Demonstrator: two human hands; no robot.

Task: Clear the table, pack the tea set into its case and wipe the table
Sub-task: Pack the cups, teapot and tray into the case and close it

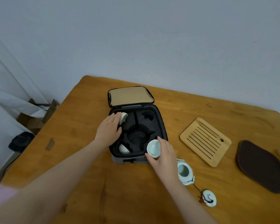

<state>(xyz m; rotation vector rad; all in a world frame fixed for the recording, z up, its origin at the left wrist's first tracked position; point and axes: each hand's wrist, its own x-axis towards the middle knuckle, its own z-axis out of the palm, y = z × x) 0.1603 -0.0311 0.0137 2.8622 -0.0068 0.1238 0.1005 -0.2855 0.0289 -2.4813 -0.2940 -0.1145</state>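
L hand (109, 128) seemingly grips cup (124, 118) in far-left slot of case (162, 128); R hand (164, 155) holds 2nd cup (153, 148).

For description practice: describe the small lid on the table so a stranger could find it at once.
On the wooden table, find the open black case. Right of its near corner stands a pale teapot, and a thin cord leads nearer to the lid. It alone is a flat white disc marked in dark blue.

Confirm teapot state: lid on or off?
Off. The teapot mouth is uncovered, showing its pale inside; the lid lies apart from it on the table, nearer the camera.
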